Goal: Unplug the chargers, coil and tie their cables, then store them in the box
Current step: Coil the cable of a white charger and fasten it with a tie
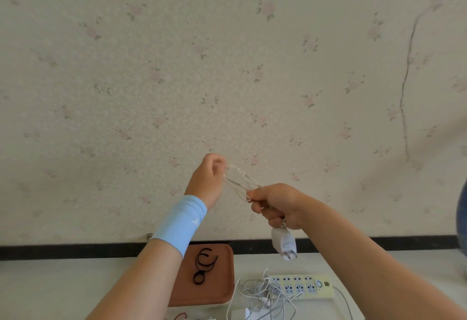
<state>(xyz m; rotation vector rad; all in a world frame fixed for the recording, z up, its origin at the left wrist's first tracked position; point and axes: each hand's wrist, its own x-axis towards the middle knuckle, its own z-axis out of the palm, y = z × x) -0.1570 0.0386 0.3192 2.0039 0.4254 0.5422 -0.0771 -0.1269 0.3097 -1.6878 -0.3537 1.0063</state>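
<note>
**Two hands, one charger up in the air, a cable mess down below**

Both hands are raised in front of the flowered wallpaper. The left hand [208, 178], with a smooth light-blue wristband [180, 221] below it, has its grip pinched on one end of a thin white cable loop [240, 180]. The right hand [276, 206] has its grip clenched on the other end of that loop, so several strands run stretched between the two. One boxy white charger [283, 242] dangles just under the right fist, prongs pointing down, well above the worktop [63, 284].

Down on the pale worktop: one rounded-corner brown tray [222, 292] with a few thin black ties [204, 265] curled in it; I count about three, but they overlap. Just right of the tray sits a loose tangle of white cables [262, 297] with at least one more white plug block [238, 313] at the bottom edge. One long pale-yellow power strip [303, 286] lies beside the tangle, two rows of sockets, nothing plugged into the ones showing.
</note>
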